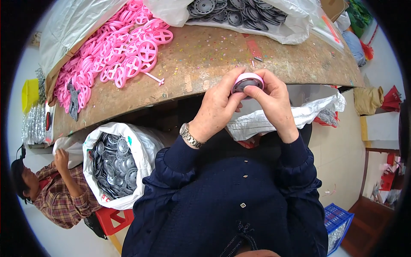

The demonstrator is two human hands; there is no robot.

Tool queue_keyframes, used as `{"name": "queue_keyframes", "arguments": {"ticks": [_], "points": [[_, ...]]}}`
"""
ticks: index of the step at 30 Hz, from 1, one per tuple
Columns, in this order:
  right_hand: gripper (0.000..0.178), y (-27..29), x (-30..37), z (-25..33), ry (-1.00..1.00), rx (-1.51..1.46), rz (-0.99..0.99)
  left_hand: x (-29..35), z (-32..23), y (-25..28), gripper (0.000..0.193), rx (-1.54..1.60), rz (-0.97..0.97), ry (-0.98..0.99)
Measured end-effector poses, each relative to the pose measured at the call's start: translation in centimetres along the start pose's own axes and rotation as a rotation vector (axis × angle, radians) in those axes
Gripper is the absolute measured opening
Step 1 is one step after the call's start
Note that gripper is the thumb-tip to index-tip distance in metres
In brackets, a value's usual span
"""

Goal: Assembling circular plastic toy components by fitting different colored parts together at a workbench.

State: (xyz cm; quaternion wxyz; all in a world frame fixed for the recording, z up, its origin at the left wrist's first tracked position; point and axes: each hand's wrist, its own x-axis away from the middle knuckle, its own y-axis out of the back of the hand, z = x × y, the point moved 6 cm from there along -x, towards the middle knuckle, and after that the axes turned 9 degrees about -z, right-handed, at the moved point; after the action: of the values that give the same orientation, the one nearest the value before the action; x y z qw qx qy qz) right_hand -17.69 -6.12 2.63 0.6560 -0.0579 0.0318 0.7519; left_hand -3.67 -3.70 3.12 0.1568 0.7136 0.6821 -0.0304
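Observation:
In front of me, just over the near edge of the table [201, 81], both my hands hold a small toy wheel [247, 80] with a pink rim and a dark grey disc face. My left hand [214, 107] grips its left side, the thumb at its lower edge. The fingers of my right hand [274, 96] curl round the other side, and that thumb presses on the grey face. Loose pink wheel rims [115, 58] with crossed spokes lie heaped on the table to the left. Grey wheel discs [239, 13] fill a white plastic bag at the far side.
A white sack [145, 150] of grey discs stands at my left on a red stool [113, 220]. Beyond it sits another person [60, 192] in a checked shirt. Below my hands hangs a white sack edge [274, 122]. A blue crate [338, 225] stands at lower right.

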Motion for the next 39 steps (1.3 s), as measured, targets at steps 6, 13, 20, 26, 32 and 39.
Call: {"name": "queue_keyframes", "arguments": {"ticks": [6, 13, 20, 26, 32, 39], "points": [[0.020, 1.3, 0.3, 1.2, 0.025, 0.023, -0.017, 0.0, -0.3, 0.5, 0.059, -0.049, 0.001, -0.108], [0.018, 7.3, 0.7, 1.8, 0.257, 0.728, -0.058, -2.5, -1.8, 8.8, 0.058, -0.887, -0.482, -0.557], [0.026, 9.9, 2.4, -0.8, 0.210, 1.115, 0.164, -6.5, 2.5, 17.2, 0.079, -1.336, -0.580, -0.391], [0.024, 8.0, 2.0, 0.5, 0.277, 1.041, 0.141, -7.6, 4.7, 18.8, 0.075, -1.375, -0.547, -0.261], [0.022, 4.5, 1.1, 1.6, 0.235, 0.785, 0.148, -6.1, 2.5, 14.0, 0.073, -1.132, -0.534, -0.533], [0.025, 0.1, -2.2, 2.3, 0.121, 0.330, 0.011, -3.0, -1.1, 4.2, 0.079, -0.690, -0.185, -0.615]]}}
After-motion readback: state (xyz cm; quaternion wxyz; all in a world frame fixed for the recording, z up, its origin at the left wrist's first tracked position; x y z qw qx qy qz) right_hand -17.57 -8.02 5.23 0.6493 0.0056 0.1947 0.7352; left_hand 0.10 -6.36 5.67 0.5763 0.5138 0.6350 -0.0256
